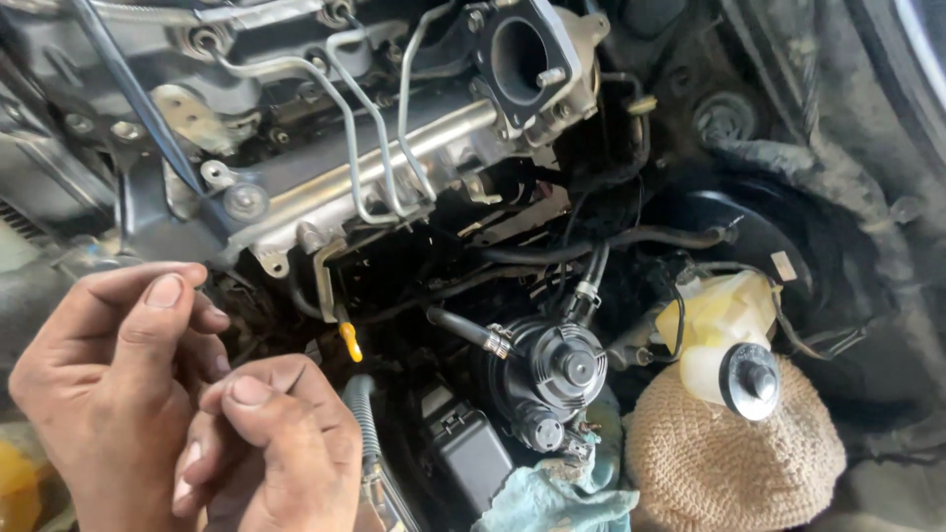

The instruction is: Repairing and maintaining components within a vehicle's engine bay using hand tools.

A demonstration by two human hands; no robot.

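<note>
My left hand point(108, 384) and my right hand point(266, 443) are together at the lower left, in front of an open engine bay. Both have their fingers curled in, with the right fingertips pressed against the left hand's fingers. I see nothing held between them. Nearest to them are a yellow dipstick handle point(350, 343) and a corrugated grey hose point(363, 414), just to their right. Neither hand touches the engine.
Thin bent metal pipes point(370, 148) cross a silver rail point(394, 158) below a round intake opening point(520, 59). A black fuel filter point(552, 374), a pale fluid reservoir point(719, 330) with a black cap point(751, 380), a woven tan cloth point(729, 463) and a teal rag point(552, 498) sit at the lower right.
</note>
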